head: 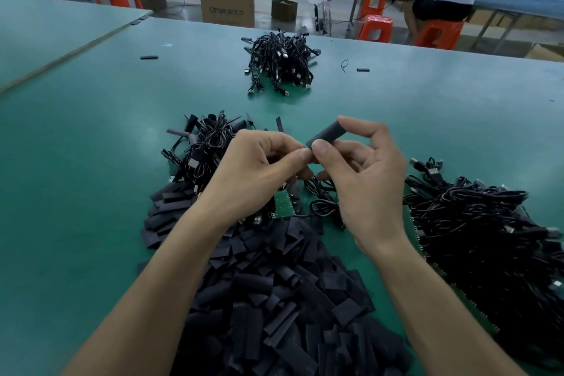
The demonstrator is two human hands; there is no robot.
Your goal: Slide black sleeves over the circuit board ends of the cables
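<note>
- The right hand (366,180) pinches one black sleeve (325,134) between thumb and forefinger, raised above the green bench (91,146); its other fingers curl loosely.
- The left hand (259,168) has its fingers curled, with thumb and forefinger closed on the sleeve's lower end.
- A green circuit board (283,206) shows just below the left hand; whether that hand holds its cable cannot be told.
- A heap of loose sleeves (274,299) lies between the forearms.
- A pile of black cables (473,223) sits to the right, another tangle (207,140) behind the left hand, and a bundle (280,61) farther back.
</note>
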